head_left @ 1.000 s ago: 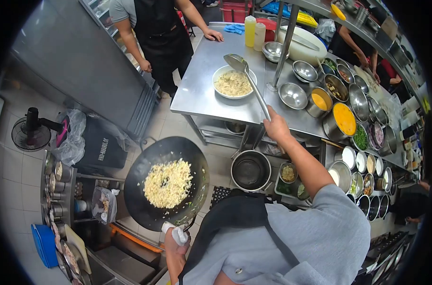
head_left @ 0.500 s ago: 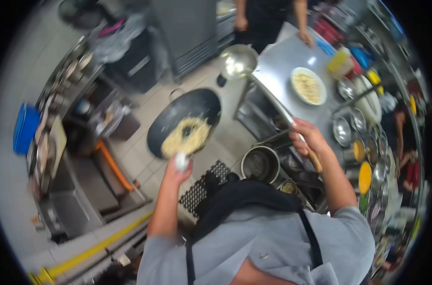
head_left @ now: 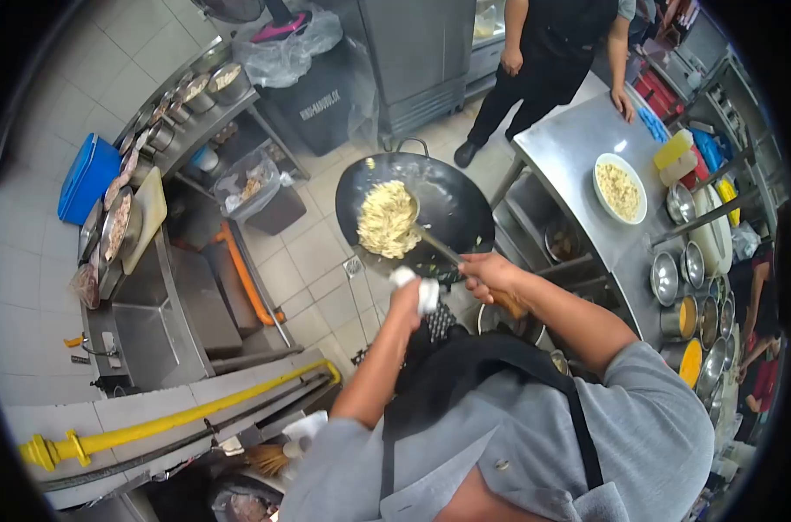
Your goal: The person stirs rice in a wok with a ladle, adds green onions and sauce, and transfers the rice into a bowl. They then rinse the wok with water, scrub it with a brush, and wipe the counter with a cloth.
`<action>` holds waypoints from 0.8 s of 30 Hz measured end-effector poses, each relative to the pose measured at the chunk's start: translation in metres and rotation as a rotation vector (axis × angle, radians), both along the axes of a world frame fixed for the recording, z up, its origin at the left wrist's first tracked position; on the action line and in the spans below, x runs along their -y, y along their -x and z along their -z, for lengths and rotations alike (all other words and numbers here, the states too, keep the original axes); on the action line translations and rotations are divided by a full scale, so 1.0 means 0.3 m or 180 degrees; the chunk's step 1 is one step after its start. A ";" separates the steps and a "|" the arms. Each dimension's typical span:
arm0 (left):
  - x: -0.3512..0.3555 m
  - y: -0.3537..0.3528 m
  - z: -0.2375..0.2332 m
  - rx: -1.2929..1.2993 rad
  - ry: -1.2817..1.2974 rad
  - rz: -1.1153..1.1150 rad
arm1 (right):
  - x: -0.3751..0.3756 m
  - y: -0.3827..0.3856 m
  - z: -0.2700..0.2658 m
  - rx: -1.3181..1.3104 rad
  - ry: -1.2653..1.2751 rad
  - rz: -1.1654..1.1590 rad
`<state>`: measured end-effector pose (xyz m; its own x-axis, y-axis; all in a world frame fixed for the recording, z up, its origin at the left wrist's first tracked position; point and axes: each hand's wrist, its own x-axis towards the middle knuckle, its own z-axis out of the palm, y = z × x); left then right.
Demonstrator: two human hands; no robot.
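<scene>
A large black wok (head_left: 462, 204) is tilted in front of me, with pale yellow food (head_left: 387, 217), rice or noodles, heaped in its left part. My left hand (head_left: 404, 304) is closed on a folded white cloth (head_left: 428, 296) at the wok's near rim; whatever handle lies beneath is hidden. In my right hand (head_left: 489, 273) is a long ladle (head_left: 439, 245), gripped where the metal shaft meets the wooden handle. Its bowl sits in the wok against the food, largely covered.
To the right, a steel table (head_left: 578, 209) bears an oval white dish (head_left: 641, 209) of similar food and several metal bowls. Another person (head_left: 556, 43) stands behind its far end. At left are a sink (head_left: 143, 335), a blue container (head_left: 87, 178) and a yellow pipe (head_left: 195, 409).
The ladle has swung from over the table's edge down into the wok. My right hand came left and inward. In view, the wok and left hand sit further right; the camera also turned.
</scene>
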<state>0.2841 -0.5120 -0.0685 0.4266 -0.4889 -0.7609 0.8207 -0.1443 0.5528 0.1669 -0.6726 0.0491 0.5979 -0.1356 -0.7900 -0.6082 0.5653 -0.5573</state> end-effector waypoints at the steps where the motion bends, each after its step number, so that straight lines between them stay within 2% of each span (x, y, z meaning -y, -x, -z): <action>1: 0.008 -0.027 -0.010 -0.0380 0.0069 0.0033 | -0.014 0.022 0.003 -0.0029 -0.0064 0.0002; 3: -0.033 -0.048 -0.012 -0.1226 0.0516 0.0152 | -0.013 0.059 -0.033 -0.0175 -0.1239 0.0278; 6: -0.095 0.042 -0.117 -0.1588 0.0376 0.0010 | -0.008 0.203 -0.097 -0.0131 -0.1294 0.0194; 7: -0.109 0.060 -0.118 -0.1725 0.0474 -0.0011 | -0.008 0.250 -0.128 -0.0182 -0.1367 0.0392; 12: -0.141 0.147 -0.226 -0.1388 0.0510 0.0351 | 0.021 0.503 -0.298 0.0326 -0.1316 0.0852; 15: -0.116 0.164 -0.313 -0.1205 0.0735 0.0669 | 0.032 0.691 -0.360 0.0886 -0.1632 0.1605; 18: -0.060 0.152 -0.342 -0.1216 0.0830 0.0779 | 0.031 0.844 -0.465 0.1368 -0.1426 0.2102; 20: -0.019 0.150 -0.432 -0.1181 0.0837 0.0948 | 0.041 0.921 -0.530 0.1476 -0.0885 0.2381; 22: 0.007 0.157 -0.452 -0.1233 0.0916 0.0967 | 0.084 0.972 -0.544 0.1164 0.0042 0.2496; 24: 0.025 0.172 -0.483 -0.1032 0.0648 0.0911 | 0.130 0.966 -0.550 0.0476 0.1197 0.2714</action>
<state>0.2326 -0.5194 0.0765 0.0095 -0.7050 -0.7091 0.8987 -0.3050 0.3153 -0.1230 -0.7115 0.2140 0.2710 -0.8045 -0.5286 0.0201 0.5537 -0.8325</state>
